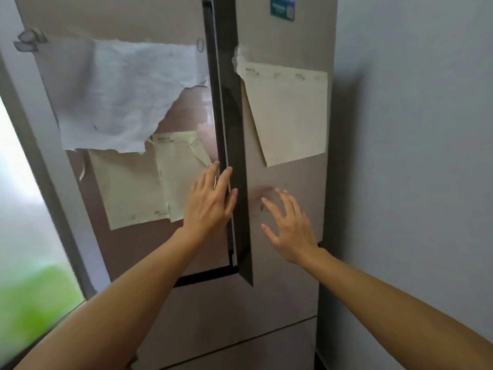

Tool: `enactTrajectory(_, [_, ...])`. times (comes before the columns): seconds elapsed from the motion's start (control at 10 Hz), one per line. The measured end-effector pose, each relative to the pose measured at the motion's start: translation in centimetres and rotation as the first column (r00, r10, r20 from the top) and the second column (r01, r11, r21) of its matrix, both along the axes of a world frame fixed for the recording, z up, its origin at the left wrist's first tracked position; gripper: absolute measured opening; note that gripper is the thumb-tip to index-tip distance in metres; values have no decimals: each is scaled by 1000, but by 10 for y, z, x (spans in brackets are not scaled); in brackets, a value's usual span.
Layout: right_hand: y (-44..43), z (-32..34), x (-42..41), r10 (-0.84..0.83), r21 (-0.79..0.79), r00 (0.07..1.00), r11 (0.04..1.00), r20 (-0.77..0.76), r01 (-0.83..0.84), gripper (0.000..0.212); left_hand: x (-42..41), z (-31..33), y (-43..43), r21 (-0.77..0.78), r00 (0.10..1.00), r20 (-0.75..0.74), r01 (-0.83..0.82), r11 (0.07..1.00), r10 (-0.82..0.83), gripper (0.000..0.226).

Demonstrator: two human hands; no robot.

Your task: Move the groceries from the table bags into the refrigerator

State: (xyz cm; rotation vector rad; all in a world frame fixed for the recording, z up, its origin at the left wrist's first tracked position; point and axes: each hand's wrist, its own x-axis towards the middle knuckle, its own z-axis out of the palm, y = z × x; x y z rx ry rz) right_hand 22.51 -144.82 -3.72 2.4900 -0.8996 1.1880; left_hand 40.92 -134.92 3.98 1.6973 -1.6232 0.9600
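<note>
A: Both our hands are empty, fingers straight: left hand (210, 201) at the ajar edge of the right door (293, 180), right hand (289, 231) spread near its face
B: We see no groceries or bags here, and the refrigerator (282, 303) shows us nothing inside. If we pull carelessly, we could tear the taped papers (290, 113) or pinch fingers

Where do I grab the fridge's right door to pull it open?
Take your grip on the right door's dark vertical edge, coming from the left, where the left hand lies. That edge runs the door's height and stands out past the left door, so fingers can probably hook behind it.
</note>
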Motion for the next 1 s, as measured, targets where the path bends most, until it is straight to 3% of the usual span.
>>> enactTrajectory(0.2, [-60,-21,45,139,-284,986,945,-97,-161,63,27,-6,-57,-32,970,155,-184,982,187,59])
enactTrajectory(0.4, [-104,-42,72,160,-466,984,867,-75,-177,69,46,-24,-84,-109,945,129,-286,952,299,55])
enactTrajectory(0.7, [-136,-54,94,191,-509,977,834,-96,-213,69,66,-39,-98,-208,888,257,-334,919,381,56])
enactTrajectory(0.8, [-127,-48,91,191,-459,977,862,-95,-213,69,70,-39,-99,-231,889,248,-332,915,385,57])
enactTrajectory(0.9, [-108,-42,77,284,-331,954,895,-95,-300,54,72,-41,-100,-263,894,253,-305,915,371,57])
enactTrajectory(1.0, [-89,4,57,476,-186,872,873,115,-452,35,69,-38,-101,-289,902,246,-282,915,355,56])
